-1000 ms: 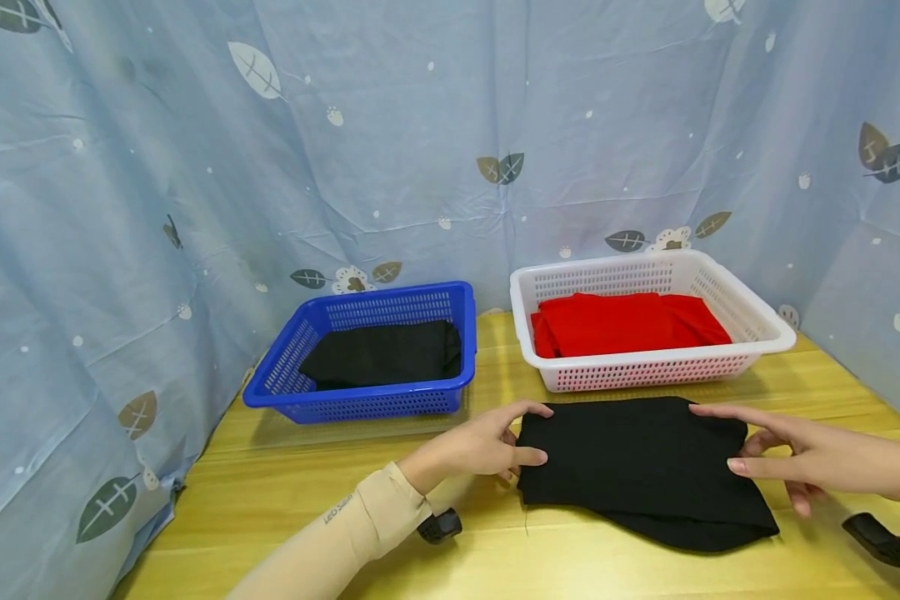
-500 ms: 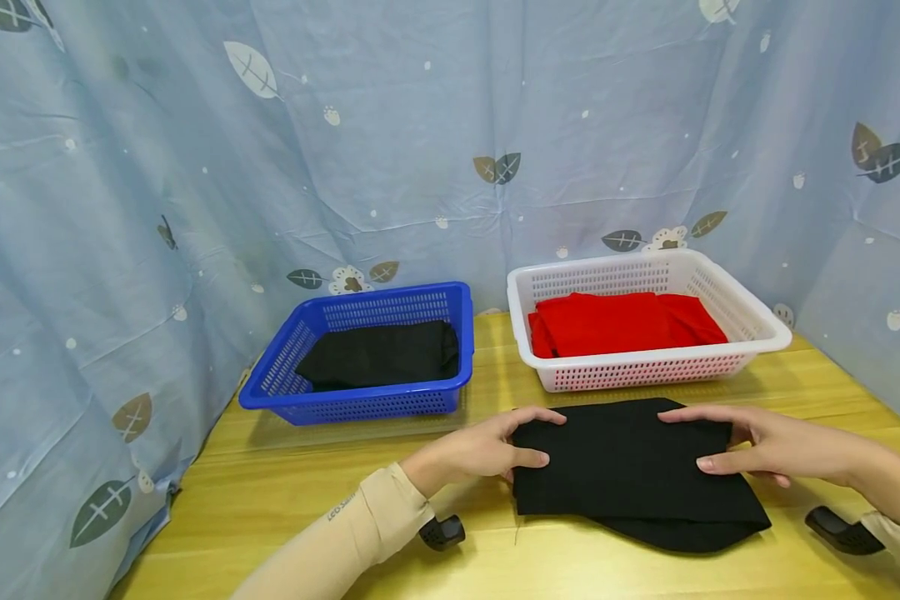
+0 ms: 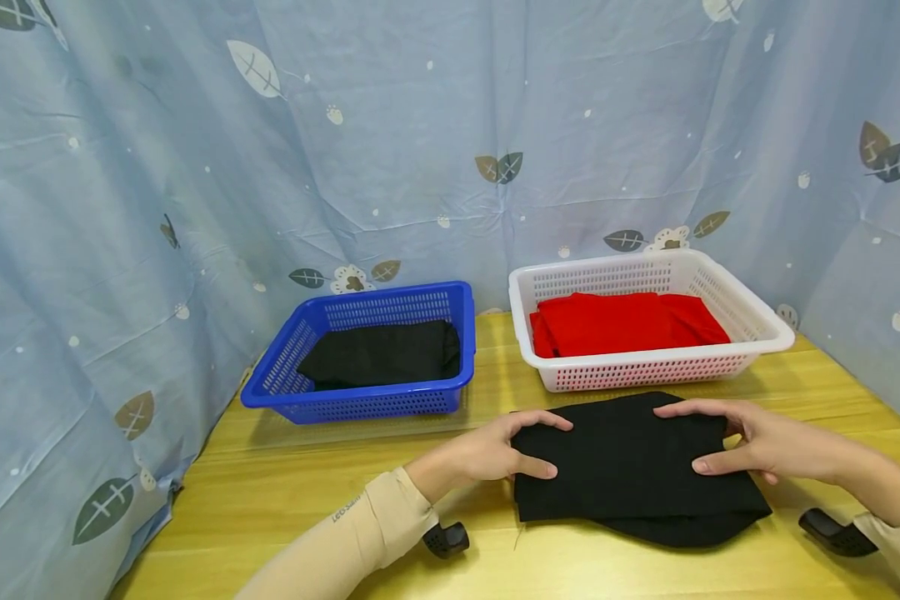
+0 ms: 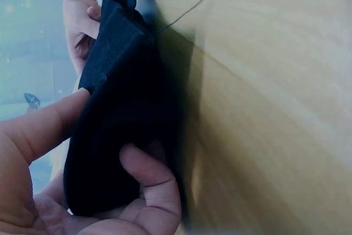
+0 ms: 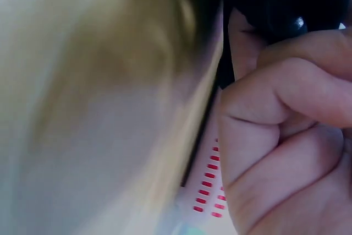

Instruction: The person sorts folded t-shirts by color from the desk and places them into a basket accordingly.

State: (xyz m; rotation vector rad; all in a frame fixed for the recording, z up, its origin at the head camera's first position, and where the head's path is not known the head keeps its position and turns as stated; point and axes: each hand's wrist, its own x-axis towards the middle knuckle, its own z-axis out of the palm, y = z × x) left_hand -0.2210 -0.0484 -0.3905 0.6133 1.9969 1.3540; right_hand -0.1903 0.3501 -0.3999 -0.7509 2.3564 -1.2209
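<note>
A folded black cloth (image 3: 622,467) spans the space between both hands at the front right of the table. My left hand (image 3: 483,447) grips its left edge, with thumb on top. In the left wrist view, the left fingers (image 4: 148,169) curl round the folded layers beneath. My right hand (image 3: 768,443) holds the opposite edge, its thumb and forefinger over the top. Curled right fingers (image 5: 264,108) fill much of the right wrist view beside dark fabric. The cloth's near right part droops in a rounded fold.
A blue basket (image 3: 375,402) with folded black fabric (image 3: 382,354) stands at the back left. Behind the held cloth is a white basket (image 3: 645,367) with folded red fabric (image 3: 622,323). A blue leaf-print curtain (image 3: 390,142) encloses the wooden table (image 3: 307,475).
My right hand has moved left and now grips the cloth's right edge. The left hand has reached slightly further over its edge, and the cloth's far edge is raised a little.
</note>
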